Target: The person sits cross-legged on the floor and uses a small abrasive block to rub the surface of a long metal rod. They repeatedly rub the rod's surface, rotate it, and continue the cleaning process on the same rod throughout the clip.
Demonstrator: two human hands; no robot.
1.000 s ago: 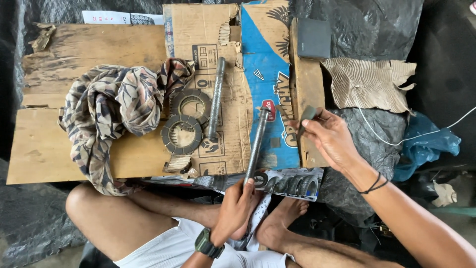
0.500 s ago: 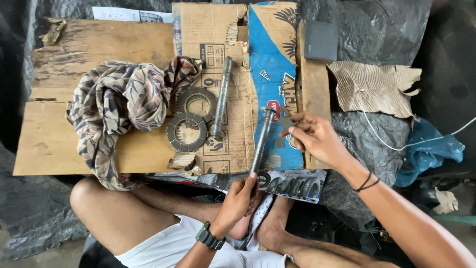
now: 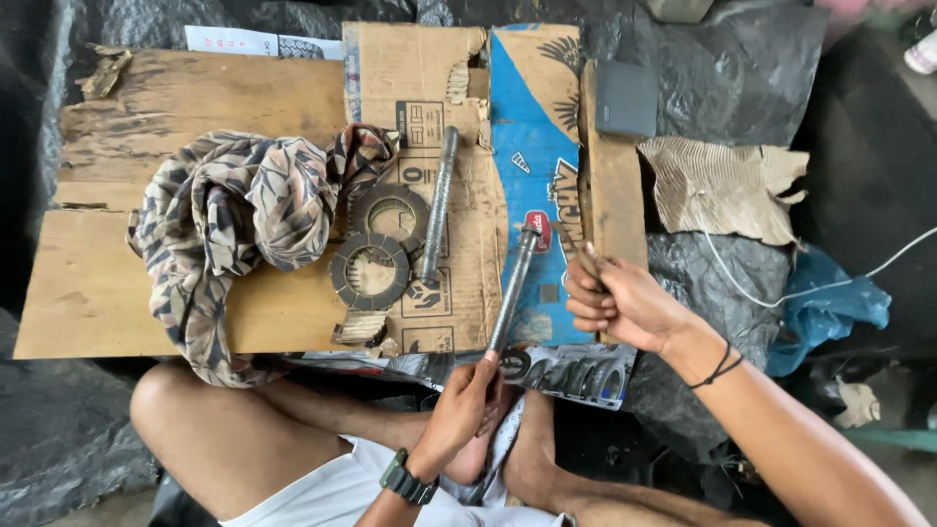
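My left hand (image 3: 467,402) grips the near end of a long grey metal shaft (image 3: 511,290) that slants up across a flattened cardboard sheet (image 3: 468,176). My right hand (image 3: 615,303) is closed around a thin dark tool (image 3: 578,252) just right of the shaft's far end; what kind of tool it is I cannot tell. A second metal shaft (image 3: 437,207) lies on the cardboard further left. Beside it sit two dark toothed rings (image 3: 369,271), one partly overlapping the other.
A patterned cloth (image 3: 229,220) is bunched on a wooden board (image 3: 146,117). A dark grey block (image 3: 626,99) sits on a narrow plank (image 3: 613,176). Torn cardboard (image 3: 727,185), black plastic sheeting, a blue bag (image 3: 830,307) and a white cable (image 3: 878,268) lie at right.
My right hand has moved left and nearer, from the narrow plank to beside the shaft's far end. My left hand still holds the shaft's near end.
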